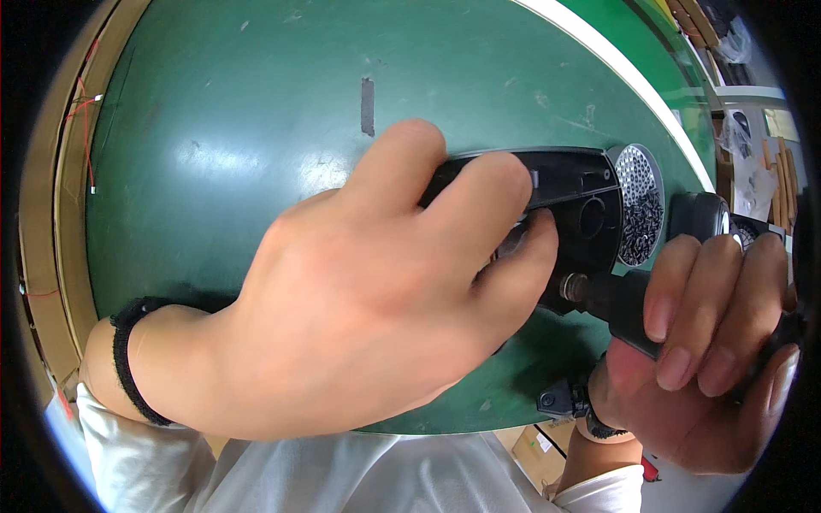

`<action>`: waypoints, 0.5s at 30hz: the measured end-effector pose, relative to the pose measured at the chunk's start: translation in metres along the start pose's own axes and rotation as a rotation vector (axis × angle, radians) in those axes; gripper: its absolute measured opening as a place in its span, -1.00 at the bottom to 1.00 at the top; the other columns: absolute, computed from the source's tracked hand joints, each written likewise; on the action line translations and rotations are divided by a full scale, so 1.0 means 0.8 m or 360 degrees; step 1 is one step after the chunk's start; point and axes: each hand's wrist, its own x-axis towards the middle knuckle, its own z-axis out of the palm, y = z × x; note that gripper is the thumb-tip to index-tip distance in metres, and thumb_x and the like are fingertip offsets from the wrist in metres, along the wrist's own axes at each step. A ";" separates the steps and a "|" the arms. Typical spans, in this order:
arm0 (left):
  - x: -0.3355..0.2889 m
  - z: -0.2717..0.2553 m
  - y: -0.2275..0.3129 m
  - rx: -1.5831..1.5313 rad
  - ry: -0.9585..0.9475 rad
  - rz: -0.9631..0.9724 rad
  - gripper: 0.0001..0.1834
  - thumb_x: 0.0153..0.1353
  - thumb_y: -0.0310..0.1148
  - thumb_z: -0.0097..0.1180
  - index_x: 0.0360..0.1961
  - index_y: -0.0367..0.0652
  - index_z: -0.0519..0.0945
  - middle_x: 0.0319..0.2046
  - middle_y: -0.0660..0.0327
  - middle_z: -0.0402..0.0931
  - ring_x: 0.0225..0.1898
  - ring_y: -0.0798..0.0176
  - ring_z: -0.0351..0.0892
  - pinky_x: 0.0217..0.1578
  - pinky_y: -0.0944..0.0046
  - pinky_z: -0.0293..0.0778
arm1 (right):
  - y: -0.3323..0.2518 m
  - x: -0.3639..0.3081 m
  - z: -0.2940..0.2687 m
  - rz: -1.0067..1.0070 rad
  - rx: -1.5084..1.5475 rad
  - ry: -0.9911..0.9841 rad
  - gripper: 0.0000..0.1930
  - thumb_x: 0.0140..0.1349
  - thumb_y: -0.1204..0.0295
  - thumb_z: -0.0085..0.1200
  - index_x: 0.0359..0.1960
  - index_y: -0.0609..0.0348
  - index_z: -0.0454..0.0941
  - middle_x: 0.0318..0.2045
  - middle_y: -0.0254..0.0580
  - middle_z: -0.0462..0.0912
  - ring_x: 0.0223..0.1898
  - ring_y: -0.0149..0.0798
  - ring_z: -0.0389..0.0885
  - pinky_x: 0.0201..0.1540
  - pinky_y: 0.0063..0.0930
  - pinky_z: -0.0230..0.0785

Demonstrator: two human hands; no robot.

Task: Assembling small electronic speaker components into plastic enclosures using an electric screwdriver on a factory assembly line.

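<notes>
Left hand [368,299] is curling parted fingers, pinch unclear, over the black housing [569,167] right of centre. Right hand [705,359] is clasping a black driver [629,306], apparently fastening, probably needing steady alignment next.

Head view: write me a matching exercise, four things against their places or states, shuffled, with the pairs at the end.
Things
1. left hand
2. right hand
3. grey strip
4. round dish

Places and states
A. holding a heap of small dark pieces
B. lying flat on the green tabletop, far side of the left hand
C. fingers curled around a dark tool
D. fingers over a black housing

Pairs: 1-D, 2-C, 3-B, 4-A
</notes>
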 end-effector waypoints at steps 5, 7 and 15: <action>0.018 -0.017 0.017 0.0221 -0.0403 -0.0168 -0.37 -0.47 -0.32 0.37 -0.15 -0.05 0.66 -0.30 0.17 0.39 -0.37 0.10 0.43 -0.40 0.22 0.42 | 0.001 -0.001 0.006 -0.0153 -0.0022 -0.0033 -0.84 0.44 0.31 -0.24 -0.22 0.08 0.35 -0.47 -0.35 0.31 -0.49 -0.44 0.30 -0.24 -0.46 0.18; 0.017 -0.019 0.020 0.0159 -0.0394 -0.0195 -0.37 -0.48 -0.33 0.38 -0.15 -0.06 0.65 -0.29 0.16 0.40 -0.36 0.10 0.43 -0.39 0.22 0.42 | 0.003 -0.002 0.009 -0.0206 0.0038 -0.0037 -0.85 0.44 0.33 -0.24 -0.15 0.07 0.35 -0.47 -0.36 0.32 -0.50 -0.45 0.30 -0.25 -0.45 0.18; -0.024 0.012 0.000 -0.0117 -0.0087 -0.0141 -0.35 -0.48 -0.33 0.42 -0.14 -0.08 0.65 -0.25 0.15 0.40 -0.34 0.08 0.42 -0.31 0.17 0.41 | 0.025 0.000 -0.004 -0.0406 0.0114 -0.0183 -0.81 0.40 0.40 -0.26 -0.01 0.06 0.31 -0.48 -0.40 0.34 -0.53 -0.46 0.33 -0.29 -0.43 0.21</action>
